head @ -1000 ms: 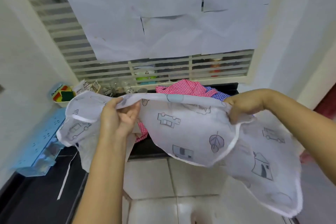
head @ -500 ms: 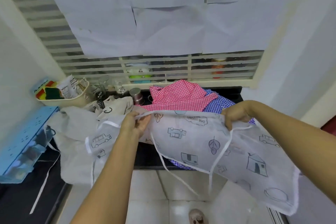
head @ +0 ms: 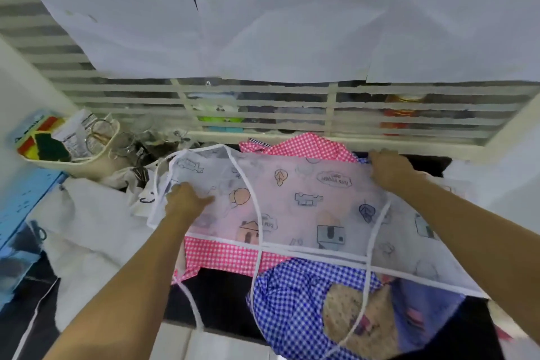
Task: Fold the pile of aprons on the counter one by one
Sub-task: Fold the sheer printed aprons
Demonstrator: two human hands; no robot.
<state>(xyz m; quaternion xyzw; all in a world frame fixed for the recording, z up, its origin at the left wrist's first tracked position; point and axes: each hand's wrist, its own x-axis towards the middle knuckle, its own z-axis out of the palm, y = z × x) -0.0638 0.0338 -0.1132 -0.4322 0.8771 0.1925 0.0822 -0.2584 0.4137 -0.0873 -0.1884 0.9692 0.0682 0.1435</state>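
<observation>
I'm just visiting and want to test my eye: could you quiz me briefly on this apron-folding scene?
1. True or false: the printed apron lies over a pink checked apron.
2. Left hand and right hand: which grips the printed apron? A left only; B right only; C both.
3. Fill in: the front checked apron is white and ____.
Key: 1 true; 2 C; 3 blue.

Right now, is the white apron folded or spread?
Spread: the white apron lies flat across the pink apron and blue apron.
</observation>
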